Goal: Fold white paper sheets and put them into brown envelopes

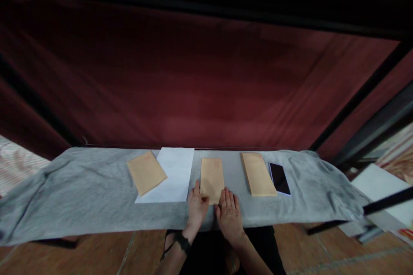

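A brown paper envelope (pixel 212 176) with small red print near its top lies upright before me on the grey cloth. My left hand (pixel 196 208) is at its lower left corner, index finger stretched along the side and thumb over the bottom edge. My right hand (pixel 230 215) lies flat at the lower right corner, fingers extended and close together. On the left, another brown envelope (pixel 146 172) sits tilted, partly over a creased white sheet of paper (pixel 176 176). To the right lies a thick stack of brown envelopes (pixel 258 175).
A dark-screened phone (pixel 280 178) rests just right of the stack. Grey cloth (pixel 93 193) covers the narrow table, and a dark red fabric panel (pixel 200 86) rises behind it. Dark metal bars (pixel 358 94) stand at the right. Tiled floor (pixel 106 253) shows below.
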Motion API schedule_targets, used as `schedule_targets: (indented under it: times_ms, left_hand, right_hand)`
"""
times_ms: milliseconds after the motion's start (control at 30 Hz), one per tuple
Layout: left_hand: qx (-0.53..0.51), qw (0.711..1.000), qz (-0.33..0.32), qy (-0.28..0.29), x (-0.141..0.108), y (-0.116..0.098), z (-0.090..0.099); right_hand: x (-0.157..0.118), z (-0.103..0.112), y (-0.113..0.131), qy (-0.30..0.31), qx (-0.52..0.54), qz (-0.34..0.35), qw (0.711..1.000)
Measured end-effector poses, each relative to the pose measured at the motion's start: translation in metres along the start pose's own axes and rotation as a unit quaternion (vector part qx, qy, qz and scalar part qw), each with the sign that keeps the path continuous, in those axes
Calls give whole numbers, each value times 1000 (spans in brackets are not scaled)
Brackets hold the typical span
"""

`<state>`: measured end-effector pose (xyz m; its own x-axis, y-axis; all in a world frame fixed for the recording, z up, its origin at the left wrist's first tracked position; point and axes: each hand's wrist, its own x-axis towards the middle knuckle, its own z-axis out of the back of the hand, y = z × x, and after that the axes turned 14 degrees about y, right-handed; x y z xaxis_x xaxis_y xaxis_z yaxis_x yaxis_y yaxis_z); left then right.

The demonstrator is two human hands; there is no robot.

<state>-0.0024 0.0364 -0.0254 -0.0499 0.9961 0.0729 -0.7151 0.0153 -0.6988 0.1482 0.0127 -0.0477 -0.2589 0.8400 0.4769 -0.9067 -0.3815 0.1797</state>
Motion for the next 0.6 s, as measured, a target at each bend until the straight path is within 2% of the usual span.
schedule_targets:
  times_ms: [67,133,233,333,400,467,533,600]
  left_hand:
    - [-104,994,17,26,7,-3,-1]
    - [-174,983,8,58,12,-11,0]
    - [-190,978,-33,80,11,-32,7]
    - [-203,973,-74,84,4,-55,16]
    - [-219,970,-82,68,1,-63,19]
    - [-231,970,-52,62,1,-64,19]
    - [-255,962,-4,94,1,-60,14]
    - [-293,942,40,159,1,-55,6]
  right_hand:
    - [1,0,4,-12,6,-8,1000]
    - [4,2,4,-23,10,-11,1000]
    - [14,12,0,-13,35,-17,999]
    - [32,28,-2,23,163,-57,985]
    - [44,40,0,35,321,-107,940]
    - [50,48,4,43,494,-145,856]
    - [48,51,10,51,620,-171,764]
    - [38,48,18,67,691,-189,694]
